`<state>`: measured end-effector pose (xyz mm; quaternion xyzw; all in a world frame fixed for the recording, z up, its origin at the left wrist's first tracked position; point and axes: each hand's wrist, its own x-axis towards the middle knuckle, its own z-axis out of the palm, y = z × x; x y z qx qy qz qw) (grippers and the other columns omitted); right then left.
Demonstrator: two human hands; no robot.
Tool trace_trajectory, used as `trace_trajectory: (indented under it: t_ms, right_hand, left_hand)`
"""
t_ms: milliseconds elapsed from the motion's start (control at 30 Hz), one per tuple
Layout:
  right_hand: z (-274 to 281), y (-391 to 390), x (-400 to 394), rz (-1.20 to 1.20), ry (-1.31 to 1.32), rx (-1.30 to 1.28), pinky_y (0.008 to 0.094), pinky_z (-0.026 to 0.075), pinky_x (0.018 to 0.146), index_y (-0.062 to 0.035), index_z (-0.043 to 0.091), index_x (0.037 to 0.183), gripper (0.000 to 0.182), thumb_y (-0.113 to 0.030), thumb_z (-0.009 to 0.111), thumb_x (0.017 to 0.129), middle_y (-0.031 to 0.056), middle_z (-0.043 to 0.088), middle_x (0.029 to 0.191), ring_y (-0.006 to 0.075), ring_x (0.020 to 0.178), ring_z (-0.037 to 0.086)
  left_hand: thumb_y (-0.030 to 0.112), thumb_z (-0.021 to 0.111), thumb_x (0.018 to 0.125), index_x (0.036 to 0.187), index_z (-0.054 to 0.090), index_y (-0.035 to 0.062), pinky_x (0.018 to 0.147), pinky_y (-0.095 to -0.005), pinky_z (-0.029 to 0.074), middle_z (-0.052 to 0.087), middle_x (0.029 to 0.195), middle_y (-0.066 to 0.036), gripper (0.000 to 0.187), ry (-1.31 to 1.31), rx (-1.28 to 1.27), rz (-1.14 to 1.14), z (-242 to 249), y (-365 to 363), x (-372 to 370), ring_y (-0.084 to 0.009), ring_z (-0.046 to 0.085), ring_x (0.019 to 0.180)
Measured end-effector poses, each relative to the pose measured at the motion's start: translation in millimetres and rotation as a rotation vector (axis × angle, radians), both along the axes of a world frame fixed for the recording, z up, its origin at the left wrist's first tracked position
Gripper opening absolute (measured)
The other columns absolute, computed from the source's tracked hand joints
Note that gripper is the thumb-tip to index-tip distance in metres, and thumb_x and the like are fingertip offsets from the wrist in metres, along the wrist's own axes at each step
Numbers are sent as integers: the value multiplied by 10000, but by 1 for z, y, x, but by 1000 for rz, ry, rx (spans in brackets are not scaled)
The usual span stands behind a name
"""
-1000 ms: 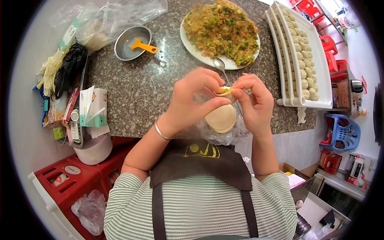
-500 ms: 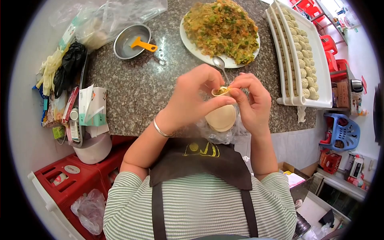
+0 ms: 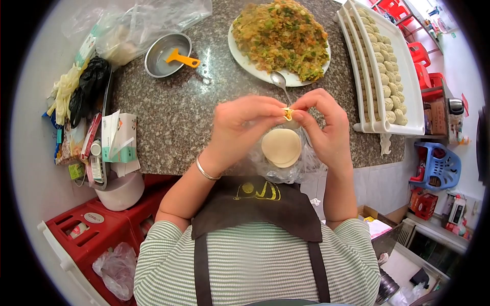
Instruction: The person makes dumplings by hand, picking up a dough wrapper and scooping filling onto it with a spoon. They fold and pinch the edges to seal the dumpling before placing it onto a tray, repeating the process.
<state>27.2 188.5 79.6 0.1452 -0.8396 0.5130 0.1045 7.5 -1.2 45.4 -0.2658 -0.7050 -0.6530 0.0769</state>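
Observation:
Between the fingertips of both hands is a small dumpling [image 3: 288, 113], partly folded, with orange-yellow filling showing in its opening. My left hand [image 3: 242, 122] pinches its left edge, and my right hand [image 3: 322, 122] grips the right edge. Just below them a stack of round dough wrappers [image 3: 281, 148] lies on crumpled clear plastic [image 3: 275, 175] at the counter's front edge. Beyond the hands, a white plate [image 3: 236, 55] holds a heap of chopped vegetable filling [image 3: 283, 38]. A metal spoon [image 3: 278, 80] rests at the plate's near rim, its handle toward my hands.
Stacked white trays [image 3: 414, 97] of finished dumplings stand at the right. A metal bowl [image 3: 155, 56] with a yellow-handled scraper [image 3: 184, 58] is at the upper left. Tissue box [image 3: 120, 137], gloves and bags crowd the left edge. Red crates [image 3: 81, 219] stand below.
Both hands have drawn the dumpling's edges closer, so its opening is narrower. My left hand's fingers have lowered and straightened, and the wrapper stack is more exposed.

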Motion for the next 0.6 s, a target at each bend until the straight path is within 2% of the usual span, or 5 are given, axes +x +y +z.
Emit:
trace_trajectory:
  t_ms: [133, 233, 367, 433, 600]
  right_hand:
    - [-7, -2, 1, -58, 98, 109, 298, 472, 735, -3, 653, 853, 33, -8, 674, 828, 84, 629, 833, 195, 803, 602]
    - [-9, -3, 1, -47, 194, 164, 305, 474, 737, -6, 655, 858, 45, -7, 680, 822, 93, 641, 848, 212, 807, 609]
    - [-9, -2, 1, -20, 193, 152, 309, 474, 733, 1, 650, 853, 49, -13, 684, 821, 97, 647, 864, 217, 803, 610]
    - [-11, -2, 1, -42, 196, 115, 299, 470, 726, 6, 641, 849, 45, -25, 672, 842, 95, 636, 850, 207, 788, 599]
    - [-14, -4, 3, -90, 105, 45, 273, 453, 707, 7, 621, 846, 82, -59, 648, 887, 76, 610, 829, 164, 766, 571]
  left_hand:
    - [-23, 731, 788, 922, 714, -1, 745, -269, 581, 714, 969, -111, 137, -125, 111, 17, -3, 8, 5, -163, 702, 848]
    - [-25, 727, 792, 952, 707, -1, 749, -262, 586, 700, 986, -112, 163, -189, 235, 34, -9, 11, 6, -158, 696, 865]
    - [-23, 730, 793, 981, 703, 11, 754, -258, 589, 691, 979, -111, 194, -232, 131, 78, 6, 11, 9, -162, 688, 870]
    - [-11, 734, 791, 966, 709, 12, 744, -271, 579, 690, 953, -108, 178, 19, 21, 50, 6, 9, 4, -175, 682, 862]
    - [-10, 722, 794, 952, 714, 8, 742, -296, 555, 694, 948, -112, 160, -88, 64, 45, -8, 7, 2, -193, 683, 855]
